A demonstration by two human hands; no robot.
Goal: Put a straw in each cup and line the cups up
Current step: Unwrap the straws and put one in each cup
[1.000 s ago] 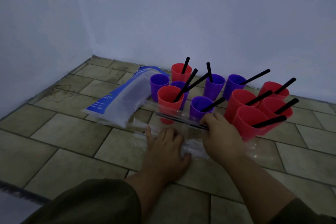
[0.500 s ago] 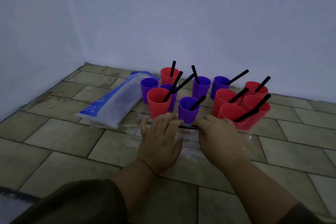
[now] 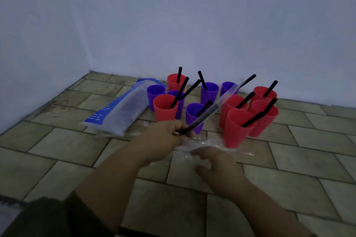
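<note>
Several red and purple cups stand clustered on the tiled floor near the wall, most with a black straw leaning in them. The leftmost purple cup [image 3: 155, 92] shows no straw. My left hand [image 3: 165, 136] grips a black straw [image 3: 200, 119], still partly in its clear wrapper [image 3: 228, 93], raised and slanting up to the right in front of a purple cup [image 3: 193, 113]. My right hand [image 3: 213, 161] hovers low, fingers spread and relaxed, blurred, just above crumpled clear plastic [image 3: 204, 143] on the floor. A red cup [image 3: 238, 127] stands nearest on the right.
A blue and white plastic bag [image 3: 119, 113] lies on the floor left of the cups. The pale walls meet in a corner behind. Bare tiles [image 3: 57, 146] stretch to the left and in front.
My left hand has taken the wrapped straw off the floor and lifted it, tilted up to the right. My right hand has let go and drawn back toward me.
</note>
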